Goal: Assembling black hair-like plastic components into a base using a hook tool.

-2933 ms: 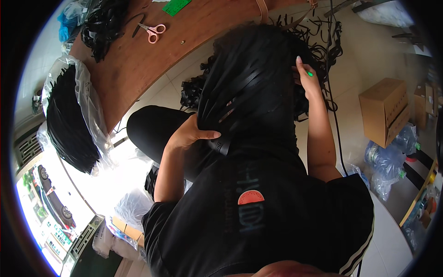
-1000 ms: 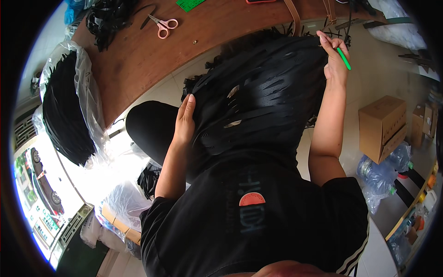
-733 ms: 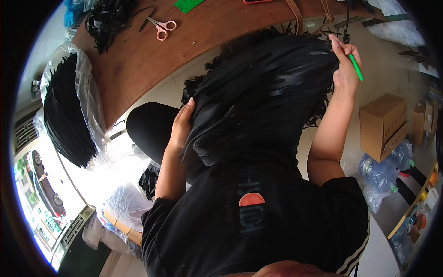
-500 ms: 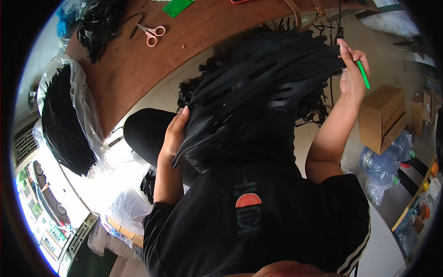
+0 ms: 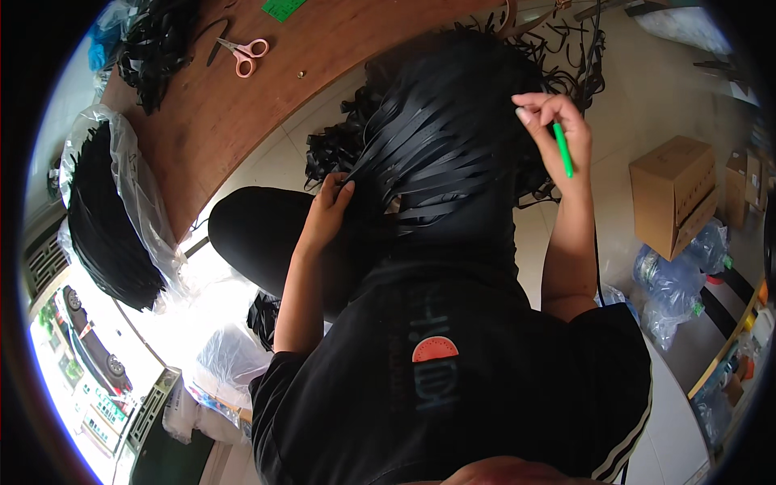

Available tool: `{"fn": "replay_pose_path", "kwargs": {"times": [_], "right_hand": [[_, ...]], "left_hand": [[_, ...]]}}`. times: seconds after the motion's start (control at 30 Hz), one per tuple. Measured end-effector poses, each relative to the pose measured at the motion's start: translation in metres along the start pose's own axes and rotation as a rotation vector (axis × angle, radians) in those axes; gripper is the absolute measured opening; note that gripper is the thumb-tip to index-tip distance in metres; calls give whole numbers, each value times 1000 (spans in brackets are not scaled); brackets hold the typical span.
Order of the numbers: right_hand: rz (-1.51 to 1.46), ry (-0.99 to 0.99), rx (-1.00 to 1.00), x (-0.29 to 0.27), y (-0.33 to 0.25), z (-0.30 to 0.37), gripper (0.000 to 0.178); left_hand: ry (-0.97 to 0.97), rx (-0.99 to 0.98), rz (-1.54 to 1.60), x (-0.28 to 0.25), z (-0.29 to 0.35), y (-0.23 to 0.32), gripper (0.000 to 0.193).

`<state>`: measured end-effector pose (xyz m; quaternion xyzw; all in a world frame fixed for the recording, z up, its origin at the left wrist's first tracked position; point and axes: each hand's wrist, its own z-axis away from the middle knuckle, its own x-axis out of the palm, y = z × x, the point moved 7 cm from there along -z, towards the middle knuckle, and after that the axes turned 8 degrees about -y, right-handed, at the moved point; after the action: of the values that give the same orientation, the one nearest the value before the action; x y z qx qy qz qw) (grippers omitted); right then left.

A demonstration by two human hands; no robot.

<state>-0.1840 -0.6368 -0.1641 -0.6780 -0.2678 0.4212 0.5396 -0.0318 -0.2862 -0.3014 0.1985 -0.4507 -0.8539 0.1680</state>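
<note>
- At far left, a car (image 5: pixel 94 343) shows outdoors beyond a bright opening.
- Just right of it, a dark bundle (image 5: pixel 111 222) of thin lengths sits in a clear plastic bag (image 5: pixel 144 174) beside a curved brown table (image 5: pixel 222 121).
- On the table, a shiny black tangle (image 5: pixel 152 52), then pink-handled scissors (image 5: pixel 245 58) and a green sheet (image 5: pixel 283 7) near the top edge.
- The left hand (image 5: pixel 326 208) pinches the left ends of several black strips (image 5: pixel 440 133) between thumb and fingers.
- Those strips, long and fanned out, lie across the person's lap, in the middle of the view.
- The right hand (image 5: pixel 558 133) is at their right side, fingers curled around a slim green stick (image 5: pixel 563 151); whether its fingertips also grasp a strip, I cannot tell.
- At far right, a cardboard box (image 5: pixel 675 194) stands on the floor, with bluish clear plastic (image 5: pixel 671 279) just below it.
</note>
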Motion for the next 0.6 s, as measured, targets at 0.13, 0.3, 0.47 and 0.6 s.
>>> {"fn": "replay_pose_path", "kwargs": {"times": [0.13,0.3,0.47,0.6], "right_hand": [[327,-188,-122,38,-24,8,31],[310,-189,-146,51,-25,12,32],[355,-148,-225,54,-22,14,32],[406,-124,-274,57,-24,15,32]], "left_hand": [[2,-88,-29,1,-1,7,36],[15,-77,-73,2,-1,5,40],[79,-80,-213,2,2,5,38],[80,-38,-232,8,2,0,41]]}}
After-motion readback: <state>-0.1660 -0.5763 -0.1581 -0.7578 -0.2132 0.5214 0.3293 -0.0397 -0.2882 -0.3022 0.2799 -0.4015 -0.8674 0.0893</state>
